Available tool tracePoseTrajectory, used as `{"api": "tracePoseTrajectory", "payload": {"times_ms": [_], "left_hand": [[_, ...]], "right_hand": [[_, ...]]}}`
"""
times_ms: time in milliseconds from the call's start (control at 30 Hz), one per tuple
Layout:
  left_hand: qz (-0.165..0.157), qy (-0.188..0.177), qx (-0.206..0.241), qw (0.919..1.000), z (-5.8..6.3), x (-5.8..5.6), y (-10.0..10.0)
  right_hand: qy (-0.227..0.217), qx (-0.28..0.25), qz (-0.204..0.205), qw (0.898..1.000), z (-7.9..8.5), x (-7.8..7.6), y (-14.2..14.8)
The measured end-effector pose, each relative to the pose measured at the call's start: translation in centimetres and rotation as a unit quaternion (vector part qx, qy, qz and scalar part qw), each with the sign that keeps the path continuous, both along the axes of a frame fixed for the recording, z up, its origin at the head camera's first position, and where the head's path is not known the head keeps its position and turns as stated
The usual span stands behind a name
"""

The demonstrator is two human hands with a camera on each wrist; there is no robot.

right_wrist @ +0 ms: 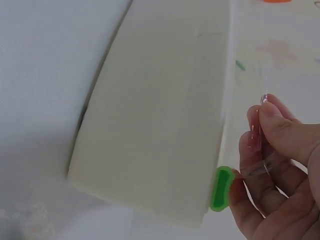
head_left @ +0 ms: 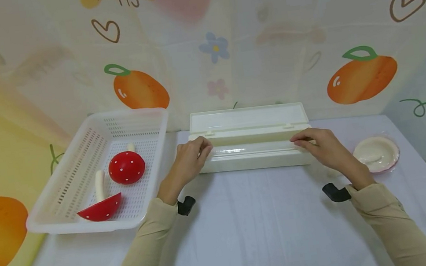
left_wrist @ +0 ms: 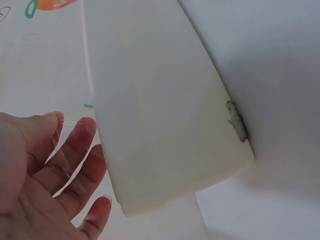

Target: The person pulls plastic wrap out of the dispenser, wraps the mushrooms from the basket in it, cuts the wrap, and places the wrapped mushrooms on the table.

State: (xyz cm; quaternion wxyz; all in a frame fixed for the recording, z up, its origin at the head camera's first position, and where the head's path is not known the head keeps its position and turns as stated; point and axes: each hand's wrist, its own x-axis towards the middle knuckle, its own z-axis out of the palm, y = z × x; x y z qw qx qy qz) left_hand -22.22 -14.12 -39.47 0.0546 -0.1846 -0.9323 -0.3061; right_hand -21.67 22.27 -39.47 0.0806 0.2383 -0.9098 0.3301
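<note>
A long cream cling film dispenser [head_left: 256,163] stands at the back of the table with its lid [head_left: 247,118] raised. Clear cling film [head_left: 235,150] shines across its opening. At the dispenser's left end, my left hand [head_left: 189,161] pinches the film's edge between thumb and fingertips. My right hand [head_left: 328,150] pinches the film near the other end. In the right wrist view, wrinkled film [right_wrist: 255,131] bunches at the fingertips, and a green slider [right_wrist: 222,189] sits on the dispenser's end beside the lower fingers.
To the left, a white plastic basket [head_left: 160,157] contains a red spotted toy mushroom [head_left: 126,167] and a half-cap one [head_left: 102,208]. A small pale bowl [head_left: 391,161] with clear film about it is at the right. A printed cloth hangs behind the table.
</note>
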Motion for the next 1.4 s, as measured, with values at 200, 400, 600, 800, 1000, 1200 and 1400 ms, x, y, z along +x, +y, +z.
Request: {"api": "tracePoseTrajectory", "payload": {"times_ms": [200, 400, 600, 800, 1000, 1200, 1400], "left_hand": [[-0.02, 0.006, 0.019, 0.9996, 0.1, -0.1, 0.0], [-0.027, -0.007, 0.042, 0.9987, 0.1, -0.1, 0.0], [-0.007, -0.004, 0.049, 0.9988, 0.1, -0.2, 0.1], [0.013, 0.021, 0.03, 0.9992, 0.2, -0.2, 0.0], [0.01, 0.05, 0.037, 0.998, 0.3, 0.0, -0.1], [0.009, 0.071, 0.051, 0.9962, 0.4, 0.1, -0.3], [0.011, 0.083, 0.065, 0.9944, 0.7, 0.3, -0.4]], "right_hand": [[-0.022, 0.001, 0.006, 1.0, 0.4, 0.2, 0.1], [0.019, 0.006, 0.003, 1.0, -0.3, -0.3, -0.2], [0.042, 0.024, -0.023, 0.999, -0.3, -0.5, -0.2], [0.017, 0.031, -0.036, 0.999, -0.1, -0.4, 0.0], [0.021, 0.019, -0.034, 0.999, 0.1, -0.2, 0.1], [0.035, 0.006, -0.038, 0.999, 0.6, 0.1, 0.1], [0.053, 0.0, -0.041, 0.998, 1.2, 0.2, 0.0]]}}
